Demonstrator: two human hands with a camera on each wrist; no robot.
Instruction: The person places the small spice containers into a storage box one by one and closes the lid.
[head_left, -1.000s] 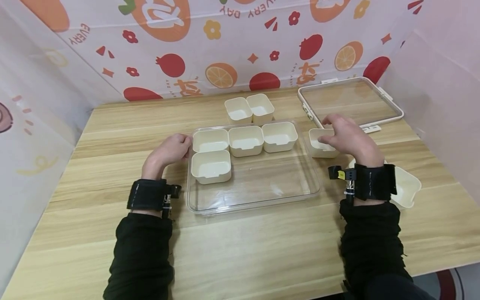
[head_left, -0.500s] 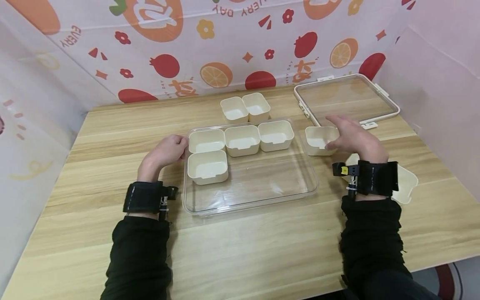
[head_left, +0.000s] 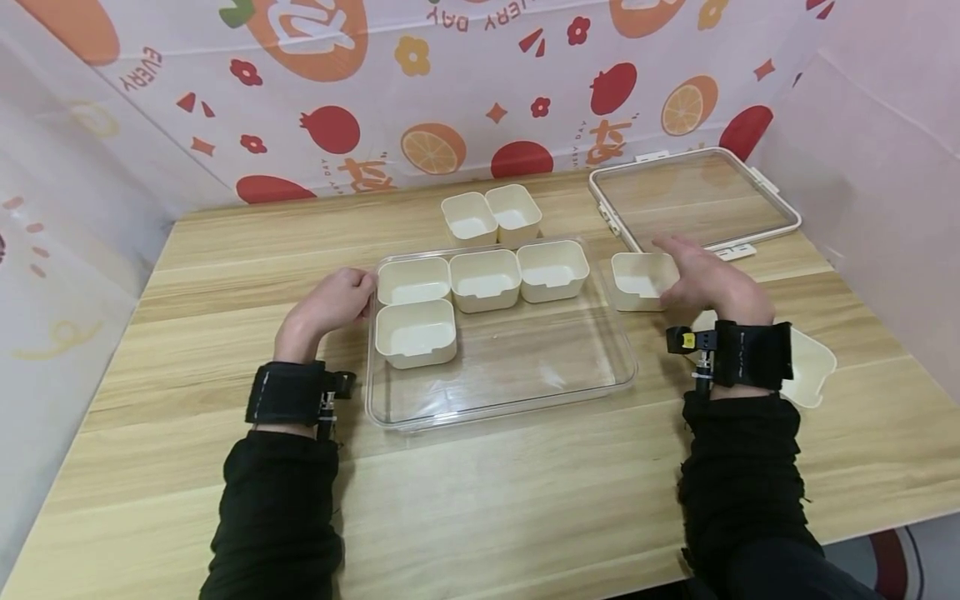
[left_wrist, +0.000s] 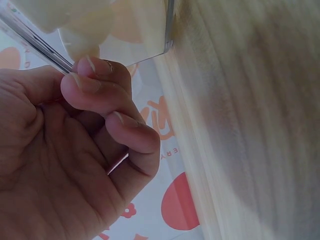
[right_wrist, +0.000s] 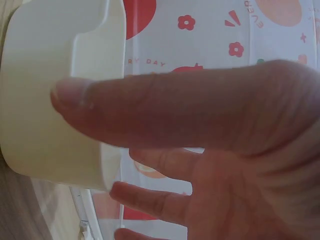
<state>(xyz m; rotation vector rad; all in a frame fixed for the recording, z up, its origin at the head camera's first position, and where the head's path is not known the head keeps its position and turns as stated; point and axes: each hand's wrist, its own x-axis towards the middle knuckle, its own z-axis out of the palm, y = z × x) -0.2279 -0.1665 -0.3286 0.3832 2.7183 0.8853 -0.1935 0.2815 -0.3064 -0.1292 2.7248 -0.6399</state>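
Observation:
A clear plastic bin (head_left: 525,354) holds several cream boxes along its back row, plus one cream box (head_left: 416,335) in front at the left. My left hand (head_left: 330,304) pinches the bin's left rim near the back corner; in the left wrist view its fingers (left_wrist: 132,132) curl at the clear edge. Right of the bin stands a separate cream box (head_left: 639,283). My right hand (head_left: 712,283) is at that box's right side. In the right wrist view the straight thumb (right_wrist: 165,107) lies across the box's notched wall (right_wrist: 60,135), with the other fingers extended beyond its rim.
Two cream boxes (head_left: 491,215) stand side by side behind the bin. A clear lid with a white frame (head_left: 693,196) lies at the back right. Further cream boxes (head_left: 808,367) sit partly hidden under the right wrist. A printed cloth (head_left: 465,92) hangs behind the wooden table (head_left: 480,508).
The right hand has shifted right from above the separate box to its right side, and its thumb has come out of the box's opening. The left hand keeps its place on the bin.

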